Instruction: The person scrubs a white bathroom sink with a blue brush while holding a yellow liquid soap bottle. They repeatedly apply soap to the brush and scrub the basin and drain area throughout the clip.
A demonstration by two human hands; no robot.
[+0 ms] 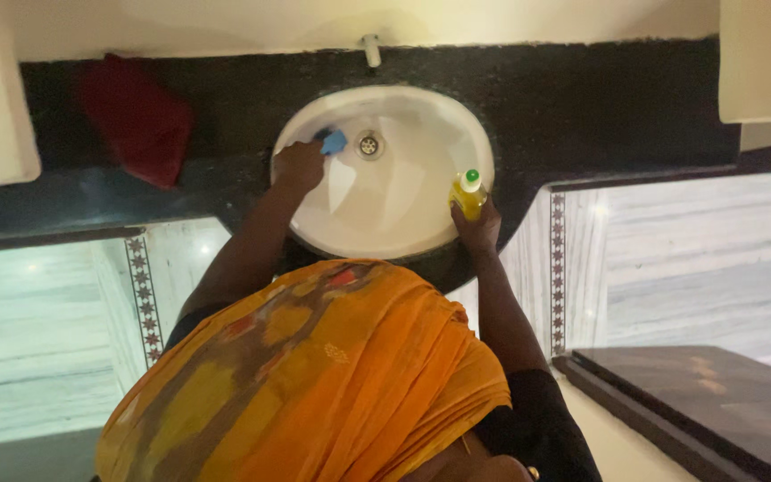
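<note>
The white oval sink [421, 223] sits in the dark table [600, 107]. Left hand [299, 166] presses a blue sponge [334, 141] inside the sink, just beside the drain [368, 145]. Right hand [478, 228] grips an upright yellow bottle [468, 192] at the sink's opposite rim.

Glossy white ceramic basin [403, 214] is gleaming; speckled dark stone counter [582, 107] is showing polish; red cloth [136, 120] is lying matt.
</note>
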